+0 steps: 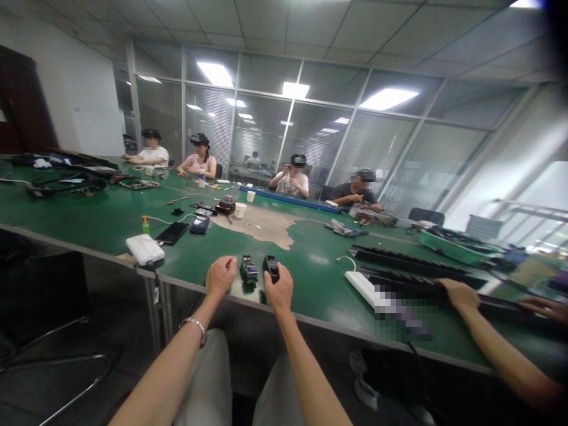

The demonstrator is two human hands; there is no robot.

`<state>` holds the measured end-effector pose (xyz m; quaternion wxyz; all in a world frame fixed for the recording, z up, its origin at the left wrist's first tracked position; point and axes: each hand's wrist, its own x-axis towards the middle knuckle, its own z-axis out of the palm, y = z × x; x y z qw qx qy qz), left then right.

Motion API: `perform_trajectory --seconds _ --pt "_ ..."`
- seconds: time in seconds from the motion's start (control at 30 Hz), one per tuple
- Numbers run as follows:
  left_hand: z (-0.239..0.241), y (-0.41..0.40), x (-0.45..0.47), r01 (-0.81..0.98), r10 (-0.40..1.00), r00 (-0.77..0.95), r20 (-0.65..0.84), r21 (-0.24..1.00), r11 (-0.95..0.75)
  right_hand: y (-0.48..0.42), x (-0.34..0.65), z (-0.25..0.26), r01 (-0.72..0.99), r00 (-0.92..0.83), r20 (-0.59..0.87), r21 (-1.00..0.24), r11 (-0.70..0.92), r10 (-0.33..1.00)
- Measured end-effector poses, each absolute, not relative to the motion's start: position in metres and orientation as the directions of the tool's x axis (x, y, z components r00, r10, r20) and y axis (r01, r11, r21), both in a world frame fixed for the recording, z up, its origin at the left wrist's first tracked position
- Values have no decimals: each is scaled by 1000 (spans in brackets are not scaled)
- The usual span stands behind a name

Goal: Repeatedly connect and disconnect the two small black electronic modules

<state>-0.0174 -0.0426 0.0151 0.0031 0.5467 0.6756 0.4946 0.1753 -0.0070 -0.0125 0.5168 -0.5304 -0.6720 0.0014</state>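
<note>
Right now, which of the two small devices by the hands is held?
The black one, in the right hand; the greenish one lies unheld between hands.

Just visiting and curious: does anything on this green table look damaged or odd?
Yes. Beside a paper cup on the green table, a ragged patch of cover is gone, showing tan underneath. Nothing looks spilled near the left hand, or the right hand gripping a black device.

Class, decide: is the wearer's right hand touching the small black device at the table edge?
Touching. Head view: the right hand grips the black device, with no gap visible.
</note>
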Motion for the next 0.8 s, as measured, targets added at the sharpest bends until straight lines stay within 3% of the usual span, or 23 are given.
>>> perform_trajectory --seconds 0.23,0.43,0.53,0.8 --pt "15 -43 -18 741 744 -403 534 667 -77 -13 179 -14 723 48 659 -542 429 751" --pt "15 -42 -18 753 745 -396 537 654 -71 -13 173 9 541 193 539 -755 370 820" --pt "16 -43 -18 755 744 -398 537 653 -67 -10 157 29 427 176 497 -816 389 850" --pt "18 -41 -20 731 761 -421 493 681 -37 -17 120 44 520 -8 520 -727 447 854"
